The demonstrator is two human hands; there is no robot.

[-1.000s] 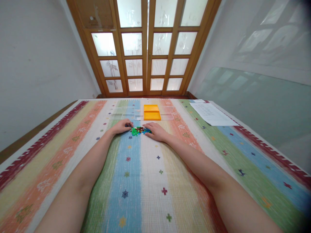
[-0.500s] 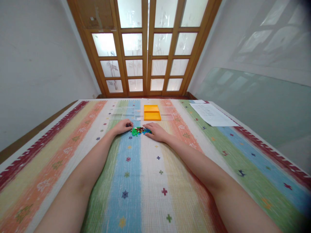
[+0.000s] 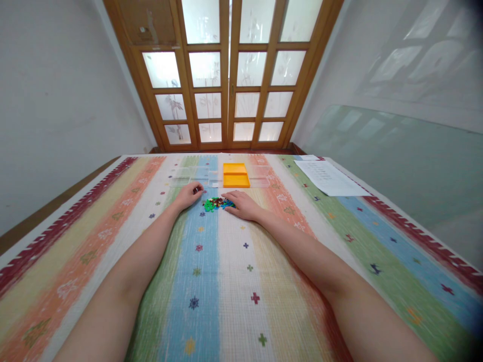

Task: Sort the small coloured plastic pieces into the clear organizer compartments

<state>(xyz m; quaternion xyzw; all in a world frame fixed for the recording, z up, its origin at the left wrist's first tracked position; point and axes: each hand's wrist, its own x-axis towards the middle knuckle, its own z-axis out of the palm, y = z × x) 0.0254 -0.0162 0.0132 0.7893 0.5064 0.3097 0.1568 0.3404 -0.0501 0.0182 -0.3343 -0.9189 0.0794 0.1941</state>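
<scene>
A small pile of tiny green, brown and blue pieces (image 3: 214, 203) lies on the striped cloth; each piece is too small to name. Just left of and beyond the pile is my left hand (image 3: 188, 195), its fingers curled with thumb and fingertips close together. Whatever may be between those fingertips is too small to make out. From the right, my right hand (image 3: 242, 205) rests at the pile's edge, fingers stretched out and partly covering the blue pieces. Beyond both hands lies an open yellow box (image 3: 236, 180) with two shallow halves.
Clear plastic containers (image 3: 188, 176) sit left of the yellow box, with more clear plastic (image 3: 260, 177) on its right. Printed paper sheets (image 3: 327, 177) lie at the far right of the table. Wooden glazed doors (image 3: 229, 100) stand behind the table's far edge.
My left hand has moved slightly up and away from the pile, toward the clear containers. My right hand stays in place at the pile.
</scene>
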